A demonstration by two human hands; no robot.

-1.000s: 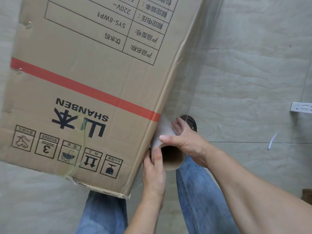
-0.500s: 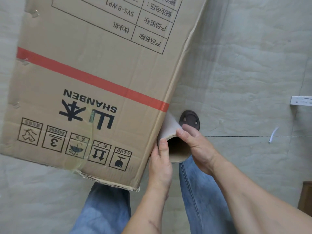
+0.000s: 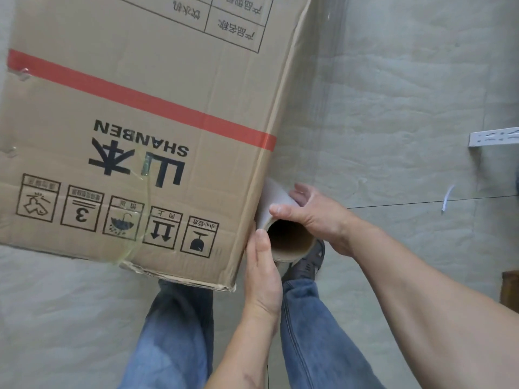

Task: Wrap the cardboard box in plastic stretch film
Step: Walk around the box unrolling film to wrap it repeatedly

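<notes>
Soft, even daylight, no hard shadows. Slight overall softness and wide-angle bend at edges. Faint sheen on stretch film [image 3: 331,88].

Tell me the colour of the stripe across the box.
Red stripe, in the head view.

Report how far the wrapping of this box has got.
Done: nothing that clearly shows; the printed face of the cardboard box looks bare. In hand: left hand and right hand hold the film roll at the box's corner, a clear sheet of film stretching along that edge. Left: nearly all the wrapping.
</notes>
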